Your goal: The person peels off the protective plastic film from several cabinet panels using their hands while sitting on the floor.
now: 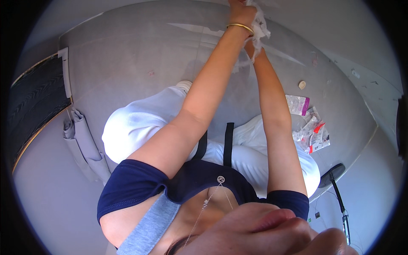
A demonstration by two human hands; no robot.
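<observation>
My left hand, with a gold bangle at the wrist, is stretched far forward and partly cut off by the top edge. Its fingers are closed around crumpled, translucent white plastic film. Loose ends of the film hang down over my right wrist. My right hand is mostly hidden behind the film and my left wrist, so its fingers do not show. Both forearms reach out above the grey floor, crossing close together near the hands.
Several clear plastic packets with red parts lie right of my knee, near a packet with a purple edge. Beyond them sits a small beige round piece. A black stand base stands lower right. Grey folded fabric hangs left, below a dark panel.
</observation>
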